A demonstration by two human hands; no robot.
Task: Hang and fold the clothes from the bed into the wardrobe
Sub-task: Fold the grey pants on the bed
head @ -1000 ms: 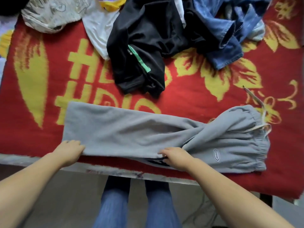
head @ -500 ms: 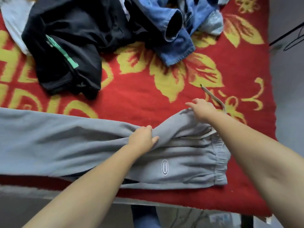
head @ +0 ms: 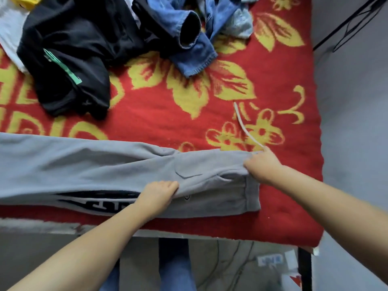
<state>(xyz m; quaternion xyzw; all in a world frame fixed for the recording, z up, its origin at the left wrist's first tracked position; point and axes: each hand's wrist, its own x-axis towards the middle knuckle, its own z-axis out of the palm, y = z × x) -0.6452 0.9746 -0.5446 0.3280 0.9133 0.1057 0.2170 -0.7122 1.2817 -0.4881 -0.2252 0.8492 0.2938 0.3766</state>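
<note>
Grey sweatpants (head: pixel 94 164) lie lengthwise along the near edge of the bed, waistband at the right, one leg folded over the other. A black-and-white print shows on the lower layer. My left hand (head: pixel 157 196) grips the near edge of the upper layer around the hip. My right hand (head: pixel 262 166) pinches the waistband's far corner, where a white drawstring (head: pixel 243 124) trails away over the blanket. Black clothes (head: pixel 73 49) and blue denim clothes (head: pixel 189 34) lie in a heap at the far side.
A red blanket with yellow flowers (head: pixel 168 127) covers the bed. White garments (head: pixel 10 32) sit at the far left. The bed's metal edge (head: pixel 63 227) runs along the front, with my legs and a grey floor below. A dark rail (head: pixel 346 24) stands at the top right.
The twisted upper part of the sweatpants has been pulled flat over the lower layer. My right hand moved toward the waistband's corner and my left hand moved down to the near edge.
</note>
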